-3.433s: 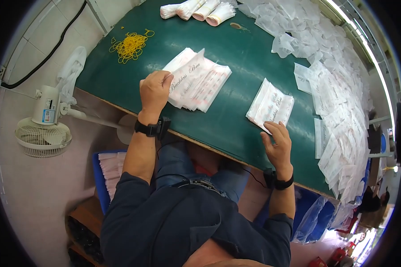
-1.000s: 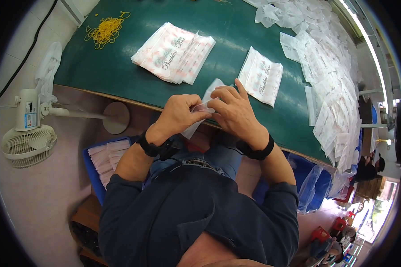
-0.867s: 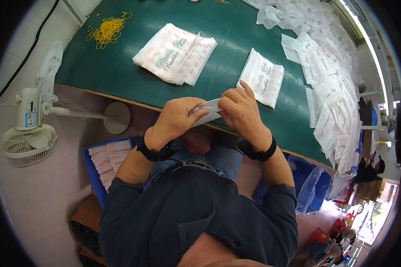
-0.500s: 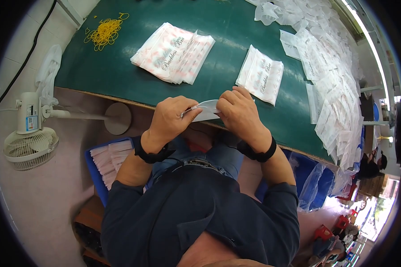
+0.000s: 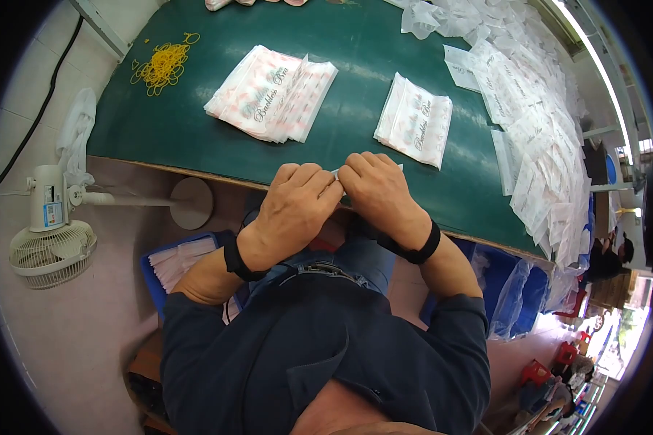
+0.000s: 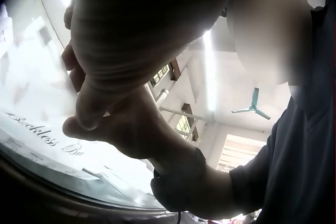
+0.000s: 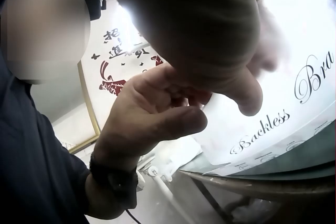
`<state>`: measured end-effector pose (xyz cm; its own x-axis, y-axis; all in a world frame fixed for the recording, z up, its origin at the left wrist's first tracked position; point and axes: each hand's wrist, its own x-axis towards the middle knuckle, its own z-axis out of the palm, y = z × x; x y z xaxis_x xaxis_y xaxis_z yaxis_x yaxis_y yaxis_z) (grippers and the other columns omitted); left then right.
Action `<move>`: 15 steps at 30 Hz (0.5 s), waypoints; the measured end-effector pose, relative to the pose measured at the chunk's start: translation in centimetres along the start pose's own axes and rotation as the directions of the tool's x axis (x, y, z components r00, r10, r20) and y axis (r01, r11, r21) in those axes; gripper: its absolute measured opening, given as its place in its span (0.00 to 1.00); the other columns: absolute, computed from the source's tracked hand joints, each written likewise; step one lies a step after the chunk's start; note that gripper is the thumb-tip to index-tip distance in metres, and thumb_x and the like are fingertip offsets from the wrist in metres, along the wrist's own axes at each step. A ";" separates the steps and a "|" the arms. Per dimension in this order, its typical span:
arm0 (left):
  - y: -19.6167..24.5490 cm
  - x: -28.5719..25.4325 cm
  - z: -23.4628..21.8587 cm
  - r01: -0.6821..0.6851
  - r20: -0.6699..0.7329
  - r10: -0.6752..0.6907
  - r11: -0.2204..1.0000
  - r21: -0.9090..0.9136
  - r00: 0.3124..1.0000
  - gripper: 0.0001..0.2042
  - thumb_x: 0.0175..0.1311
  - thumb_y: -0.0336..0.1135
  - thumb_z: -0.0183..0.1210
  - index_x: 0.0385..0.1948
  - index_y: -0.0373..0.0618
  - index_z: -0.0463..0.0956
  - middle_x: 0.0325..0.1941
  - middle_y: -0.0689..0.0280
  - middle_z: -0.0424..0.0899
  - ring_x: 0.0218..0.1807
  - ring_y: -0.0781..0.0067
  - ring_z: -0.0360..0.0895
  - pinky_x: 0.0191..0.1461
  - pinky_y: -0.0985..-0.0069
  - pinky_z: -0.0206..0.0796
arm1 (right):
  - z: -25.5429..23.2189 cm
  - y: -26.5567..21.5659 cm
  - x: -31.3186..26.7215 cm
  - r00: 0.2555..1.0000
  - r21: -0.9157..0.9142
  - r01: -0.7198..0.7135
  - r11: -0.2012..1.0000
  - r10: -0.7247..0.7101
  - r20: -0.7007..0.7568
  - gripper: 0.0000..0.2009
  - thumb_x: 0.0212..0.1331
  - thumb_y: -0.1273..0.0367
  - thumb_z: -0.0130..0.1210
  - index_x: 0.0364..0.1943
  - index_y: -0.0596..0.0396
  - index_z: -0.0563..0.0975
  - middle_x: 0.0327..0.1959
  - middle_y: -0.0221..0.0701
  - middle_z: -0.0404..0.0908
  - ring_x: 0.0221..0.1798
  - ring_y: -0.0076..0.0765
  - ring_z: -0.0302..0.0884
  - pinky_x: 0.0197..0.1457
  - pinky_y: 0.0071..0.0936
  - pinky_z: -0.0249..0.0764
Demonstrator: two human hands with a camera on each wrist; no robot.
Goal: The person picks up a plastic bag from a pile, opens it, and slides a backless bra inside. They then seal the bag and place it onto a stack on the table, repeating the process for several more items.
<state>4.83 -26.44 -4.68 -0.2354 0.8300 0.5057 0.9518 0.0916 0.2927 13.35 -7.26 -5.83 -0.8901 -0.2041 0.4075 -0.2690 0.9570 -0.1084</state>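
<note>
Pinching one printed bag (image 5: 339, 172) between both sets of fingertips, I am holding it at the near edge of the green table (image 5: 196, 130); my left hand (image 5: 294, 206) and right hand (image 5: 374, 192) are curled tight on it, knuckles touching. Two finished stacks, the larger stack (image 5: 272, 93) and the smaller stack (image 5: 413, 119), are lying beyond. Many loose bags (image 5: 537, 123) are waiting at right, so I judge most work is remaining.
</note>
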 end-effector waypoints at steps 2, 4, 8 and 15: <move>0.3 0.2 -0.5 0.033 0.125 -0.045 0.994 0.100 0.991 0.15 0.55 0.32 0.70 0.45 0.43 0.81 0.44 0.61 0.84 0.48 0.60 0.81 0.54 0.65 0.67 | -0.2 0.1 -0.3 1.000 -0.027 -0.025 0.999 0.026 0.014 0.06 0.54 0.71 0.62 0.29 0.49 0.74 0.32 0.30 0.74 0.39 0.39 0.78 0.44 0.37 0.73; 0.1 0.3 0.0 0.026 0.207 -0.052 0.991 0.128 0.977 0.14 0.56 0.32 0.69 0.44 0.43 0.81 0.44 0.62 0.84 0.47 0.60 0.81 0.53 0.65 0.67 | -0.2 -0.2 -0.9 0.998 -0.032 -0.051 0.998 0.052 0.027 0.05 0.54 0.71 0.61 0.29 0.49 0.74 0.32 0.30 0.74 0.38 0.39 0.78 0.43 0.37 0.73; -1.4 0.1 0.1 0.021 0.312 -0.083 0.980 0.197 0.946 0.11 0.60 0.33 0.67 0.42 0.44 0.79 0.42 0.62 0.83 0.47 0.60 0.80 0.51 0.65 0.65 | -0.5 0.5 -0.8 0.999 0.017 0.010 1.000 -0.010 0.036 0.06 0.54 0.71 0.61 0.29 0.49 0.74 0.32 0.30 0.74 0.37 0.39 0.78 0.41 0.37 0.73; -0.6 0.7 0.4 -0.099 0.125 0.106 0.993 -0.061 0.987 0.09 0.61 0.30 0.65 0.41 0.44 0.77 0.36 0.61 0.79 0.44 0.58 0.81 0.47 0.61 0.65 | -1.0 0.4 -1.2 0.993 0.036 -0.006 0.999 0.002 0.115 0.09 0.55 0.71 0.66 0.35 0.50 0.76 0.34 0.30 0.78 0.38 0.41 0.80 0.40 0.36 0.74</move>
<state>4.21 -25.68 -4.79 -0.1073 0.8971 0.4287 0.9566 -0.0243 0.2904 14.67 -6.39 -5.42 -0.9271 -0.2248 0.3000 -0.2766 0.9503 -0.1430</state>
